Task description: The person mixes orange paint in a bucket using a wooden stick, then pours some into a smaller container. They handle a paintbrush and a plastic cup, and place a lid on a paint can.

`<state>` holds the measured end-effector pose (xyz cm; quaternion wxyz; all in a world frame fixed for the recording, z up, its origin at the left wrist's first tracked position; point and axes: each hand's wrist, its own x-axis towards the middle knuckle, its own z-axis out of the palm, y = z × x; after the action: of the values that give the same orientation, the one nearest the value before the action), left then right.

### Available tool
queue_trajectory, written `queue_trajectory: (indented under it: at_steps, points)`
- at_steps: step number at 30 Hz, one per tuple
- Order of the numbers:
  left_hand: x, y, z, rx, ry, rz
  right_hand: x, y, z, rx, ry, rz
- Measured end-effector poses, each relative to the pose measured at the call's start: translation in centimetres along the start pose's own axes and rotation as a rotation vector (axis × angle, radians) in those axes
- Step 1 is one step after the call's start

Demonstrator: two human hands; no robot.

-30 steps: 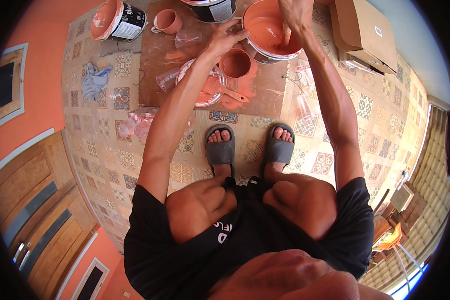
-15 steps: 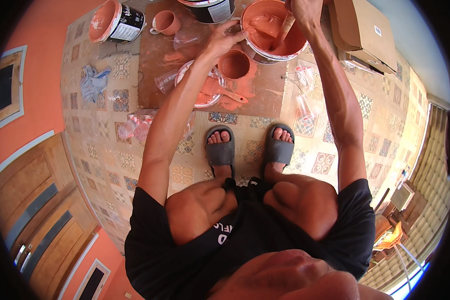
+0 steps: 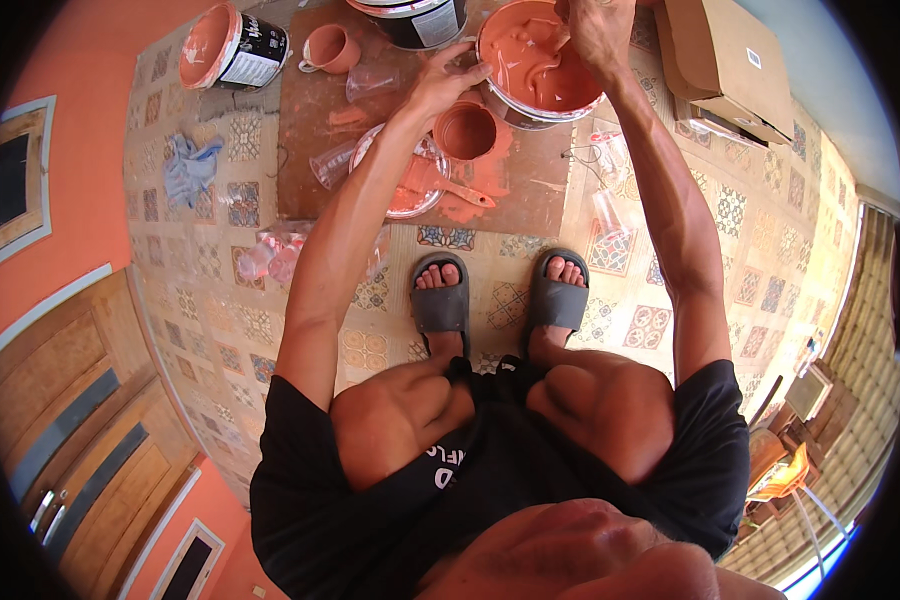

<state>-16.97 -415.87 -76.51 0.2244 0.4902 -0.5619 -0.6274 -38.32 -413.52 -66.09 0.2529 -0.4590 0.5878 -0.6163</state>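
A bucket of orange paint (image 3: pixel 545 112) stands at the top, just right of the middle. My left hand (image 3: pixel 448 78) grips its left rim, thumb and fingers against the edge. Above the bucket's right side, my right hand (image 3: pixel 598 35) is closed around a wooden stirring stick (image 3: pixel 562 38), whose lower end is in the orange paint (image 3: pixel 518 62). Ripples and folds mark the paint's surface. Close to my left wrist sits an orange-coated cup (image 3: pixel 465 131). Beside it, a paintbrush (image 3: pixel 460 191) lies across a paint-smeared white lid (image 3: pixel 410 208).
Two more paint buckets, one tilted (image 3: pixel 253 55) and one upright (image 3: pixel 420 25), stand at the back with an orange-stained mug (image 3: pixel 332 50). Clear plastic cups (image 3: pixel 332 165) lie on the brown board (image 3: pixel 305 200). A cardboard box (image 3: pixel 725 70) stands right; a rag (image 3: pixel 190 168) lies left.
My right hand has moved slightly left and up with the stick, and less of the stick shows. The paint's surface has swirled into new folds. The bucket has shifted a little left.
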Motion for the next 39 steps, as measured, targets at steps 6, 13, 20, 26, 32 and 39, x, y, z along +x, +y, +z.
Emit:
queue_trajectory:
  at_steps: [6, 13, 20, 26, 32, 39]
  points:
    - [-0.1, 0.0, -0.1, 0.001, -0.006, 0.005, 0.3, -0.2, -0.2, 0.174, -0.114, 0.151]
    - [-0.5, 0.6, 0.2, -0.062, -0.017, 0.012, -0.7, -0.8, 1.3, 0.076, -0.142, 0.000]
    - [-0.4, 0.4, 0.1, -0.005, 0.005, -0.039, 0.5, 0.0, 1.6, -0.167, 0.097, -0.057]
    - [-0.2, -0.1, -0.1, -0.091, -0.030, 0.014, 0.3, -0.3, 0.5, 0.088, -0.197, 0.275]
    - [-0.1, 0.1, -0.1, -0.043, -0.014, -0.029, 0.8, 0.2, 0.6, -0.092, 0.076, -0.021]
    - [-0.2, -0.2, -0.1, -0.042, 0.000, -0.024, 0.2, -1.2, -0.8, 0.134, -0.009, 0.071]
